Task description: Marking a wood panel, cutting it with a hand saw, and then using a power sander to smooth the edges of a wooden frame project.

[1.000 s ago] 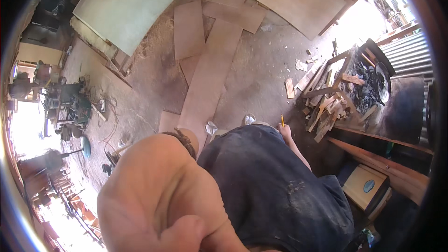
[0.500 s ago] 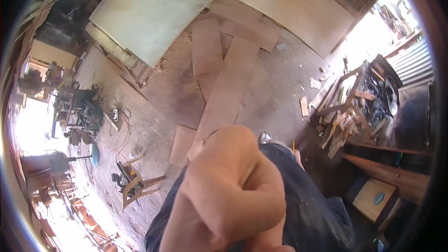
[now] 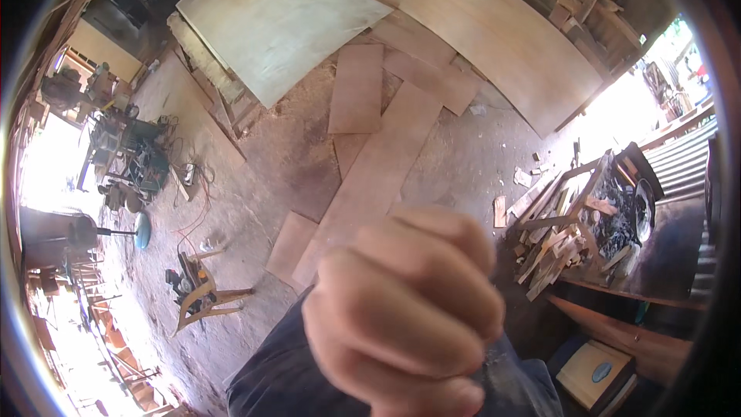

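My left hand [image 3: 405,313] fills the lower middle of the head view, very close and somewhat blurred. Its fingers are curled into a fist with the thumb low at the right. Whatever the fist may hold is hidden. Below and behind it are my dark trousers [image 3: 282,355], dusty on the right leg. My right hand is out of sight. Past the fist, a long brown wooden board [image 3: 374,177] lies on the floor, with a shorter board [image 3: 356,89] touching its far left side.
A pale sheet [image 3: 270,27] and a large plywood panel [image 3: 494,31] lie ahead. To the left are a wooden frame with a dark tool [image 3: 197,289], cables and machinery [image 3: 135,150]. Scrap wood [image 3: 552,251] is piled at the right, near a yellowish box [image 3: 594,374].
My left hand has turned from a bent wrist to a fist with its fingers showing. The right hand, holding what looked like a pencil, has gone from sight. The view has shifted slightly.
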`<state>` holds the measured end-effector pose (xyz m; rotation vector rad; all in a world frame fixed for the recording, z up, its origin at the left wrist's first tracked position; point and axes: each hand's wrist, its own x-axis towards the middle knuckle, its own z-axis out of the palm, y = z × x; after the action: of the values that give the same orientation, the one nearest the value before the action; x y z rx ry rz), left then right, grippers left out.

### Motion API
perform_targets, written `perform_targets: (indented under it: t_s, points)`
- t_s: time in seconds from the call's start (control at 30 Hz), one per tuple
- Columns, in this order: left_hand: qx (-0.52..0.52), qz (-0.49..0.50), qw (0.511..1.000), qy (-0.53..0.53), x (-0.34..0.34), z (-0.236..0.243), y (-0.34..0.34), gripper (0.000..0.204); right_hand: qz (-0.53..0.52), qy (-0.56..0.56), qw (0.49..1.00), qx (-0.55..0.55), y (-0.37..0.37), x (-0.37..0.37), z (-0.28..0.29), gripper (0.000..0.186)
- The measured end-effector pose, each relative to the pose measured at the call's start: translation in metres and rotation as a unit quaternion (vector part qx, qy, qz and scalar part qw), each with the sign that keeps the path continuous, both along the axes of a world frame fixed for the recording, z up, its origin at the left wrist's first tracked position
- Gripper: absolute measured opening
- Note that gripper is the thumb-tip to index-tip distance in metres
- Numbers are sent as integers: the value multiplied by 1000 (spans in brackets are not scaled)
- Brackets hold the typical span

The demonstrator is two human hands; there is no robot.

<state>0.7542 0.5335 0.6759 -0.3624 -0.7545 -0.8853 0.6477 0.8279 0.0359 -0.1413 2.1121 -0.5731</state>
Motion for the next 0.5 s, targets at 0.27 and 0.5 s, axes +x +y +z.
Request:
perform_targets:
  t_s: [0.27, 0.5]
  points:
    - [-122, -242, 958, -94, 9, -18, 4, 38, 13, -23, 1000, -11, 2, -9, 9, 26]
    - [-226, -361, 897, -116, 2, -23, -7, 28, 62, -72, 994, -48, 3, -8, -19, 23]
